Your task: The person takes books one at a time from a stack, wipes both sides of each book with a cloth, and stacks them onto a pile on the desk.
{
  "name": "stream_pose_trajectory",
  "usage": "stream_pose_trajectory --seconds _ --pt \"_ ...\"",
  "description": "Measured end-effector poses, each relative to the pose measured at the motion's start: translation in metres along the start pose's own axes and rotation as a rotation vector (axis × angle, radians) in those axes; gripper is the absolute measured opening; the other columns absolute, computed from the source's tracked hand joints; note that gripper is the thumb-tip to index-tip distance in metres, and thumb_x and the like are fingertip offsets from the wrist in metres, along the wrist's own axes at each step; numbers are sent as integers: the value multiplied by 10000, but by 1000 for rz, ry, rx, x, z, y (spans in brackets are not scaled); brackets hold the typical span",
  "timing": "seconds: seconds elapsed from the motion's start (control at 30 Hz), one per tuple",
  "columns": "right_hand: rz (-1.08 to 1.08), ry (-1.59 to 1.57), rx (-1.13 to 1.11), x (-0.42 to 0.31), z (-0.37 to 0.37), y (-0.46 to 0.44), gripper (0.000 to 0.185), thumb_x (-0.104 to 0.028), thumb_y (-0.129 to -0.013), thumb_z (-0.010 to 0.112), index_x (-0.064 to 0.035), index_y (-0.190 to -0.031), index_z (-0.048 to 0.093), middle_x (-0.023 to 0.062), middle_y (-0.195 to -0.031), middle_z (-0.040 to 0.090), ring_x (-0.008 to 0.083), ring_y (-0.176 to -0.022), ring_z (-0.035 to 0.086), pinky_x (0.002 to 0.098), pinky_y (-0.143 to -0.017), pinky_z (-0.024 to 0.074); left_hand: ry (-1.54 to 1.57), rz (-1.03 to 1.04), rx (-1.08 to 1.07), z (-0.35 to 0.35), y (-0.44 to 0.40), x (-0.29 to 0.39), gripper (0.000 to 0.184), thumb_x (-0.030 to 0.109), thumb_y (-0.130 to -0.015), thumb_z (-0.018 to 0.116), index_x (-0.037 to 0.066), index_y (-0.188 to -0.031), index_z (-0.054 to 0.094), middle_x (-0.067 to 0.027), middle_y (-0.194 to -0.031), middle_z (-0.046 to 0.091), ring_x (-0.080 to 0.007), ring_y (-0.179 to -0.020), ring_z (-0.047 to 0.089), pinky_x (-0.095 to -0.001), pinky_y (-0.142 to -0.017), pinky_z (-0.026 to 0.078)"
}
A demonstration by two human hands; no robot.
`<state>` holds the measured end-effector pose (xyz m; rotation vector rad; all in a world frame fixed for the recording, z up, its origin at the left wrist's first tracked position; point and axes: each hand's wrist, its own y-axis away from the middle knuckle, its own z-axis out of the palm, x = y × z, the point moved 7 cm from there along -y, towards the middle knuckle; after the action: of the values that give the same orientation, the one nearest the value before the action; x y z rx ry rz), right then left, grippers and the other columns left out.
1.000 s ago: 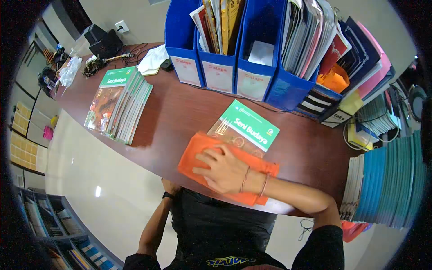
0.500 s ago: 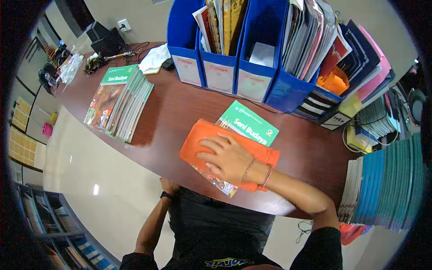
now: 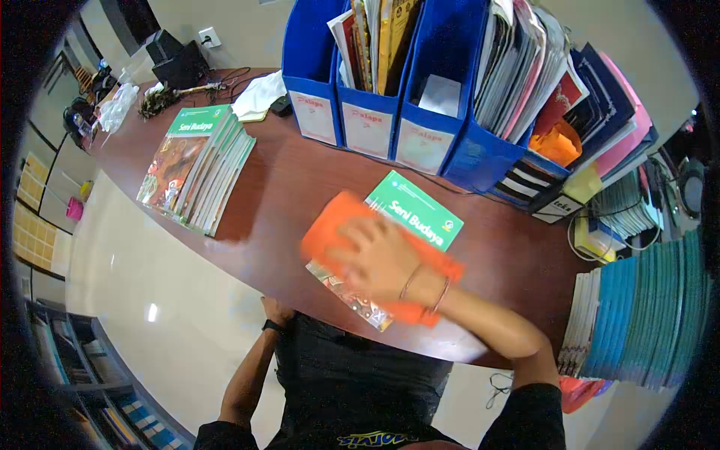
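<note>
My right hand [image 3: 379,251] lies flat with its fingers spread on an orange cloth [image 3: 328,225], slightly blurred by motion. Beneath the cloth is a book titled "Seni Budaya" [image 3: 420,212] with a green top band; its middle is covered, while its lower picture part shows below the cloth. My left hand [image 3: 277,310] rests at the table's front edge, a dark band on its wrist; its fingers are mostly hidden. To the left, a stack of similar books [image 3: 202,169] stands on the table.
Blue file holders [image 3: 367,124] full of papers line the back of the brown table [image 3: 292,169]. At the right is a tall stack of teal and blue books [image 3: 645,315]. A white cloth [image 3: 259,96] and a black device [image 3: 180,67] lie at the back left.
My right hand and the orange cloth have shifted slightly over the book, baring more of its green band and lower picture. My left hand stays at the table edge.
</note>
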<state>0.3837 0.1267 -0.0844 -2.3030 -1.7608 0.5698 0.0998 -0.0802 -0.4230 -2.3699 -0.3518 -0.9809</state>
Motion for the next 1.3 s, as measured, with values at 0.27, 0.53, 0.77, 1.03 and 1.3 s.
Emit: stream_pose_trajectory --seconds 0.27,0.53,0.77,1.03,1.3 --pt "-7 189 -73 1 7 2 464 -360 -959 588 -222 -1398 649 133 -1472 554 361 -1332 524 573 -1108 375 -382 -371 -309 4 -14 28 506 445 -928 634 82 -1266 735 -241 -1238 720 -521 -977 612 -600 -756 469" --pt "133 37 45 62 -19 1 410 -379 -942 620 -233 -1316 701 110 -1423 590 350 -1320 536 561 -1071 411 -432 -301 -183 -7 -14 37 528 430 -924 646 67 -1302 712 -292 -1272 680 -537 -988 575 -620 -768 482" --pt "-64 9 55 -45 4 8 420 -335 -975 584 -232 -1373 666 130 -1414 573 337 -1276 524 589 -1013 413 -278 -383 -189 1 -10 29 553 425 -920 659 62 -1337 688 -295 -1319 647 -514 -1005 549 -616 -787 481" --pt "398 89 75 86 -28 2 414 -322 -999 544 -179 -1378 627 145 -1438 555 394 -1252 508 588 -1097 359 -497 -310 -260 -3 -6 36 545 417 -930 650 57 -1338 680 -294 -1343 630 -514 -1039 543 -603 -799 469" --pt "3 -108 -13 -36 -2 7 455 -437 -1009 568 -195 -1386 645 161 -1477 546 359 -1360 492 574 -1127 338 -409 -183 -225 12 -3 7 534 414 -942 636 60 -1339 681 -287 -1351 634 -521 -1075 554 -587 -803 453"
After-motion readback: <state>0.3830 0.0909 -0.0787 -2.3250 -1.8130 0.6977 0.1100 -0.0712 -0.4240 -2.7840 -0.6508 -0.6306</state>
